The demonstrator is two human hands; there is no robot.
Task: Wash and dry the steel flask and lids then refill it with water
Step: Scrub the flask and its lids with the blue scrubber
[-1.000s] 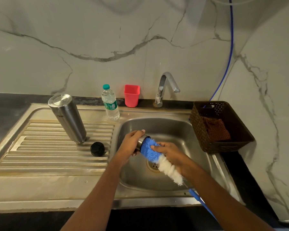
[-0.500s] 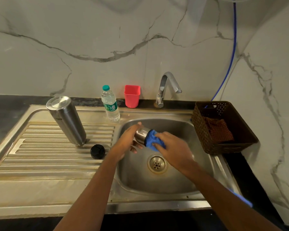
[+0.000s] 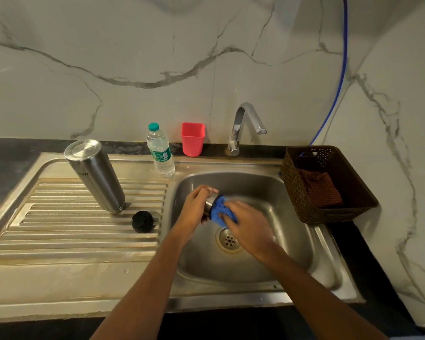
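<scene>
Two hands: left hand (image 3: 194,212), right hand (image 3: 250,224). Two lids: a steel lid (image 3: 209,204) in the left one, a black lid (image 3: 142,221) left of both. One each: brush (image 3: 219,212), flask (image 3: 95,175), bottle (image 3: 160,153), cup (image 3: 192,139), basket (image 3: 329,212).

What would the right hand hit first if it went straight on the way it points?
The blue scrubber that it presses, then the steel lid in the left hand; depth is unclear.

The steel flask (image 3: 96,176) stands upside down (base up, tilted) on the drainboard (image 3: 59,241); black lid (image 3: 142,221) lies just beside its mouth; steel lid (image 3: 210,203), gripped by left hand (image 3: 194,209), has blue scrubber (image 3: 220,212) pressed into it.
</scene>
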